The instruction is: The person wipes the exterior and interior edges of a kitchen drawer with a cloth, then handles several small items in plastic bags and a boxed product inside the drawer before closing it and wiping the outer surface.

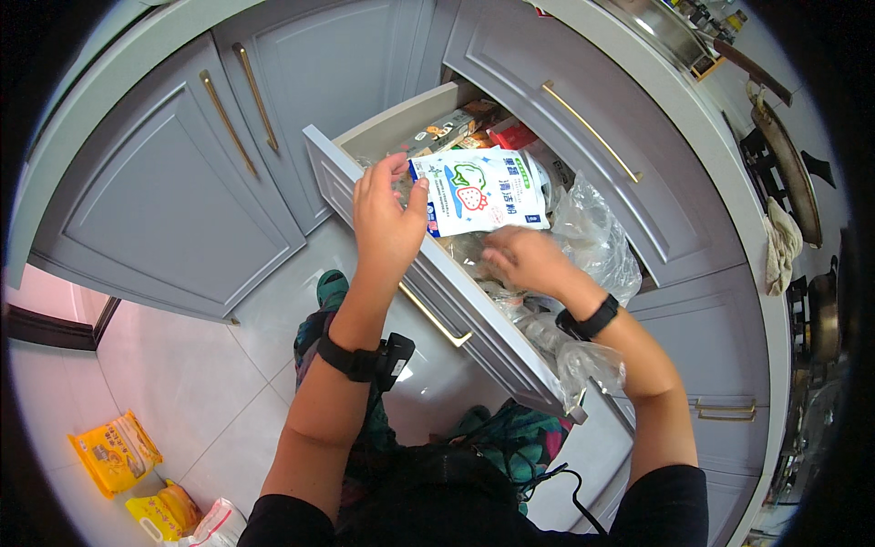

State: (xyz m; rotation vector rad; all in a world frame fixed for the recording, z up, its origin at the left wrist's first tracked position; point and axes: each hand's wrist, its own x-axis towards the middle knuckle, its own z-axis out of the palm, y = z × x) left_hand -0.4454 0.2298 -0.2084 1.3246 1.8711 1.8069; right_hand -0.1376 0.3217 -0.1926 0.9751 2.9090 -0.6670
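Before me a grey kitchen drawer [437, 273] is pulled out, full of packages and clear plastic bags. A white pouch [478, 190] printed with a pepper and a strawberry lies on top of the contents. My left hand [391, 205] is at the pouch's left edge, fingers spread over the drawer front; whether it grips the pouch is unclear. My right hand [523, 260], blurred, hovers over or touches the clear bags just below the pouch, fingers bent. A crumpled clear plastic bag [591, 229] bulges at the drawer's right side. Behind the pouch lie a dark patterned box [444, 130] and a red package [513, 134].
Grey cabinet doors [164, 184] stand at left, a closed drawer front [588, 123] above. The curved countertop [711, 143] holds a pan [786, 164] and a cloth [781, 246] at right. Yellow packages [116, 453] lie on the floor at lower left.
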